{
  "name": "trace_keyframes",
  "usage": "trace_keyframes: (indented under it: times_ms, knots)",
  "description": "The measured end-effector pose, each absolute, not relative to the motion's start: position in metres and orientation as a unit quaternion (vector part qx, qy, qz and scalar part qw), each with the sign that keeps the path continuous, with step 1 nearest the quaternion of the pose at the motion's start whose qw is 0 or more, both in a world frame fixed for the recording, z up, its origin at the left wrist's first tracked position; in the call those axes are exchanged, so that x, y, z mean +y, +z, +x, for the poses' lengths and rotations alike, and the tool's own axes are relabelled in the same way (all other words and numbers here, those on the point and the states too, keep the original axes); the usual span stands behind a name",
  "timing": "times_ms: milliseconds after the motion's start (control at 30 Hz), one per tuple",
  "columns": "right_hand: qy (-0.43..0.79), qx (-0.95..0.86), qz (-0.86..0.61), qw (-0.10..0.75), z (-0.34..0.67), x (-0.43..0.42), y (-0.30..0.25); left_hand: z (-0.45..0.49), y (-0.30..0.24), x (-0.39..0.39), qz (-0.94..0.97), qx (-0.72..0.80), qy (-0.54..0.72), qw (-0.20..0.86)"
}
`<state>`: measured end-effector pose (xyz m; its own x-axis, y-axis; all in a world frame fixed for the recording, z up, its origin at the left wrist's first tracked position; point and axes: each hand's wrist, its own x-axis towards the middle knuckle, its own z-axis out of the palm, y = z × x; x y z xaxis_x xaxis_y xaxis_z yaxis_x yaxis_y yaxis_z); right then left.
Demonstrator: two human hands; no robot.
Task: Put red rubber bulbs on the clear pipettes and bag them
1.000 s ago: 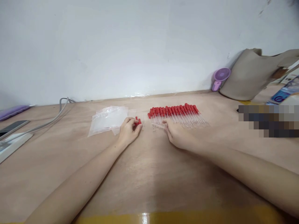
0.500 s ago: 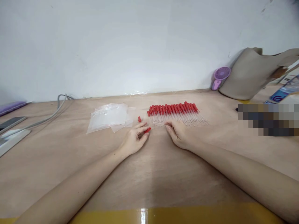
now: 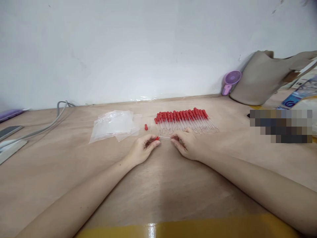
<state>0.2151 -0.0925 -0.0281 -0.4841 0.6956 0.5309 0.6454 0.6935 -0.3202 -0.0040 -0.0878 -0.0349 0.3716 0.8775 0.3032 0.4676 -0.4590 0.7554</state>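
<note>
My left hand (image 3: 142,149) pinches a small red rubber bulb (image 3: 156,138). My right hand (image 3: 186,144) pinches a thin clear glass tube (image 3: 164,137), whose left end meets the bulb between the two hands. Just behind them lies a row of several assembled droppers (image 3: 184,119) with red bulbs and clear tips. One loose red bulb (image 3: 146,127) lies on the wooden table (image 3: 153,185) left of that row.
A stack of clear plastic bags (image 3: 114,125) lies behind my left hand. A grey cable (image 3: 47,124), a phone (image 3: 8,131) and a purple case sit at far left. A purple hand fan (image 3: 230,81) and beige bag (image 3: 266,79) stand at back right.
My left hand lifted one red bulb from beside the bags and brought it toward the middle. My right hand drew a clear tube from the row, and the two parts now meet.
</note>
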Motion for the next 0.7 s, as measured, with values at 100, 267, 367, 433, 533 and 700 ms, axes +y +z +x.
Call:
trace_keyframes:
  times_ms: [100,267,367,433,533,700]
  knots:
    - [0.079,-0.861,-0.381,0.328,0.216,-0.093,-0.026,-0.003,-0.033,-0.087,0.776,0.424,0.367,0.289]
    - [0.155,-0.863,-0.335,0.345,0.22,-0.083,-0.031,-0.003,-0.031,-0.089,0.781,0.402,0.387,0.281]
    - [0.174,-0.868,-0.318,0.341,0.223,-0.076,-0.034,-0.005,-0.029,-0.091,0.789,0.388,0.377,0.29]
    - [0.178,-0.875,-0.309,0.327,0.225,-0.074,-0.032,-0.006,-0.027,-0.092,0.803,0.381,0.354,0.289]
    - [0.162,-0.893,-0.304,0.29,0.229,-0.073,-0.026,-0.007,-0.024,-0.093,0.834,0.358,0.316,0.276]
    - [0.085,-0.918,-0.302,0.242,0.233,-0.079,-0.017,-0.005,-0.021,-0.095,0.871,0.335,0.266,0.24]
